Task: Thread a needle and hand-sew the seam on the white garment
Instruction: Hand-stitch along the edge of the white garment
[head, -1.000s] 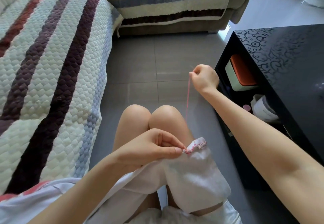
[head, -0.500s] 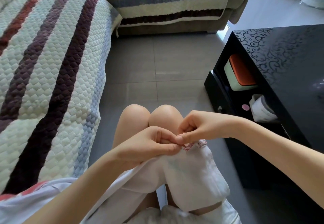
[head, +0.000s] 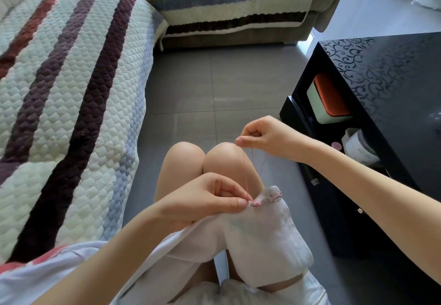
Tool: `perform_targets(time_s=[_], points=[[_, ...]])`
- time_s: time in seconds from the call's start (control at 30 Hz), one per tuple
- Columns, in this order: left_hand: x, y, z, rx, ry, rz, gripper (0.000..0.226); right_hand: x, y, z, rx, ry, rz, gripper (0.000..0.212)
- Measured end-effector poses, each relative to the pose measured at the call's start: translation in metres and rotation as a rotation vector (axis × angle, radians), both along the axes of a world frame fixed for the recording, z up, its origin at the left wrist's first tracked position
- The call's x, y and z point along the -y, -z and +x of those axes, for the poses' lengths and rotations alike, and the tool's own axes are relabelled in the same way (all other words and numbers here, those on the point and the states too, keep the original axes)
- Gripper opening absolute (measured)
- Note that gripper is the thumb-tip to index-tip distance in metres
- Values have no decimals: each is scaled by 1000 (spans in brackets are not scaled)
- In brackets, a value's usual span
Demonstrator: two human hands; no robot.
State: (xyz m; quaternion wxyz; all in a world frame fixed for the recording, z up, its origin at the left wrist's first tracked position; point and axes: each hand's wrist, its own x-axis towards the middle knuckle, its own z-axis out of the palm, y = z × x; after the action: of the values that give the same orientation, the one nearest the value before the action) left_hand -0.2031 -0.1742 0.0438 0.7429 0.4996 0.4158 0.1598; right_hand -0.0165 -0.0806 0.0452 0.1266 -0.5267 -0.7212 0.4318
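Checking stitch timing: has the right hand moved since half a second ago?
Yes. The right hand has lifted from the seam on the white garment, up past the knee toward the black table, drawing the thread out.

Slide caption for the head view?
Left hand pinches the white garment at its stitched seam; right hand holds the red thread raised above it.

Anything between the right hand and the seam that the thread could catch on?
Nothing visible. The pink thread runs clear from the right hand down to the seam, which the left hand pinches.
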Motion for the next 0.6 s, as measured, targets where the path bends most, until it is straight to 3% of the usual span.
perform_targets(time_s=[0.2, 0.43, 0.53, 0.6], points=[[1, -2, 1, 7, 18, -24, 13, -17, 19, 6, 285, 88, 298, 27], [1, -1, 2, -15, 12, -13, 12, -26, 37, 6, 490, 128, 448, 36], [1, -2, 2, -11, 19, -12, 13, -25, 40, 3, 472, 142, 453, 35], [1, -2, 0, -6, 19, -8, 14, -17, 35, 3, 340, 180, 435, 30]])
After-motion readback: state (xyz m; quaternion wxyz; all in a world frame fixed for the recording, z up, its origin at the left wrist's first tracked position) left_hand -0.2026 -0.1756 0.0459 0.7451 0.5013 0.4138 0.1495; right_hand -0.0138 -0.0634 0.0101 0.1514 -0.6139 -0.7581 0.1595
